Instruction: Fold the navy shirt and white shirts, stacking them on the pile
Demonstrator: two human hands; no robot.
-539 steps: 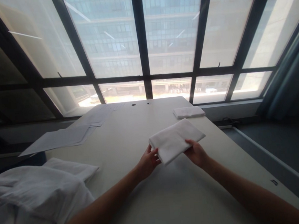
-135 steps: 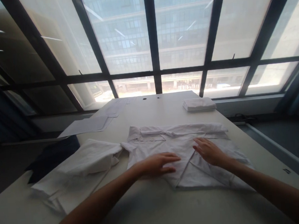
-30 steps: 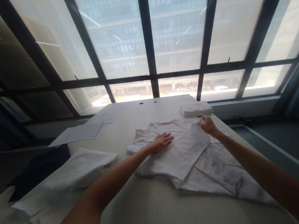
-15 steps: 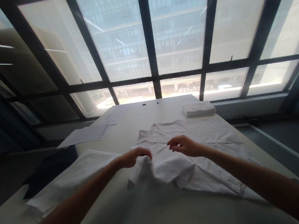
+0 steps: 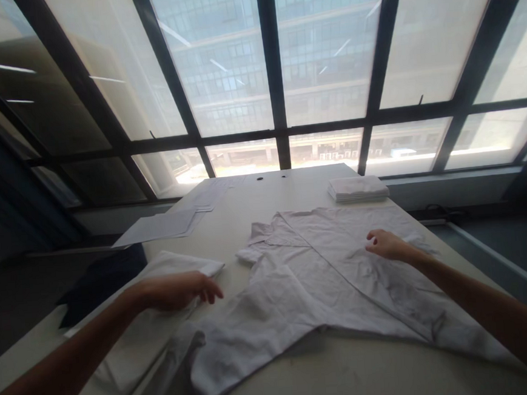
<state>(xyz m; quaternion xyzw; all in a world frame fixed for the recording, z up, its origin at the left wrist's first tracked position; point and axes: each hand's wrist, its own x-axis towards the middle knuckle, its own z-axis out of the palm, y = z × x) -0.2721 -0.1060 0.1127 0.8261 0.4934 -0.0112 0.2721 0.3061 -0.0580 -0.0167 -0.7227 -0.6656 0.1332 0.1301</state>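
Observation:
A white long-sleeved shirt (image 5: 314, 266) lies spread across the table, its collar towards the left. One sleeve (image 5: 256, 332) runs down to the left, its cuff end crumpled near the front. My left hand (image 5: 182, 291) is empty above the sleeve's end and beside another white cloth (image 5: 182, 263), fingers hanging loosely apart. Over the right part of the shirt is my right hand (image 5: 388, 245), its fingers bent but apart, with no fabric seen in them. Whether its fingertips touch the shirt, I cannot make out.
A folded white stack (image 5: 358, 189) sits at the table's far right. Paper sheets (image 5: 160, 226) lie at the far left. Dark cloth (image 5: 103, 280) hangs by the left edge. Large windows (image 5: 234, 60) stand behind the white table (image 5: 281, 190).
My left hand has let go of the sleeve and moved left; the sleeve now lies extended down and left. My right hand has moved right across the shirt. The view has shifted slightly.

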